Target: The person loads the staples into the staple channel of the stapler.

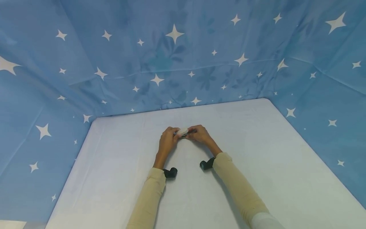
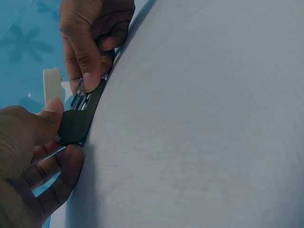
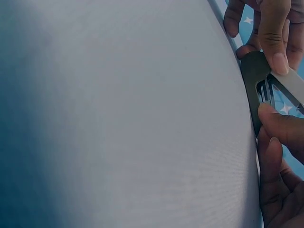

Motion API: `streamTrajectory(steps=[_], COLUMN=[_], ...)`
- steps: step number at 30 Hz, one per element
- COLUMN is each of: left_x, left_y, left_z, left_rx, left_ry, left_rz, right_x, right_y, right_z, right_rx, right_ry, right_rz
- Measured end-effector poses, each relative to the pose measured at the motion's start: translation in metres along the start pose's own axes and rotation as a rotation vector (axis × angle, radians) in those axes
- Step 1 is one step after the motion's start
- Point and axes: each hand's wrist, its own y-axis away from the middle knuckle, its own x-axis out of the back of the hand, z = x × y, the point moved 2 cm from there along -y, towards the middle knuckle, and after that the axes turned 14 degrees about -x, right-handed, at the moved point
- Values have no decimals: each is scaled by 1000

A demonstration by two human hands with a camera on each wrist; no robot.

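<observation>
Both hands meet over the white table and hold one small dark green and white device. Its flat dark green body (image 2: 76, 126) has rounded ends and a cutout with narrow metal bars (image 2: 80, 99). A white bar (image 1: 183, 131) stands out from the body at an angle. My left hand (image 1: 168, 140) pinches one end, thumb where the white bar meets the body, fingers beneath. My right hand (image 1: 200, 135) pinches the other end, thumb beside the metal bars. I cannot tell the device's exact kind. Fingers hide parts of both ends.
A white-covered table (image 1: 114, 178) spreads under the forearms. Blue cloth with white stars (image 1: 183, 63) hangs behind it and along both sides. Each wrist carries a black camera mount, the left one (image 1: 171, 172) and the right one (image 1: 206, 164), below beige sleeves.
</observation>
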Motion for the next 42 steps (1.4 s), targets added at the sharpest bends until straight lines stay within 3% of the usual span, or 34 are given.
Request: streamTrajectory(steps=[8, 18, 32, 42], left_x=[-1, -2, -1, -2], left_y=[3, 7, 7, 7], left_z=[-3, -12, -11, -13], left_rx=[17, 81, 88, 112], left_ry=[20, 142, 173, 182], left_rz=[33, 46, 62, 60], right_x=[1, 5, 4, 4], right_y=[0, 0, -2, -3], right_z=[-2, 0, 3, 5], right_rx=[0, 2, -39, -22], right_ry=[30, -13, -70, -88], right_rz=[-14, -110, -85, -79])
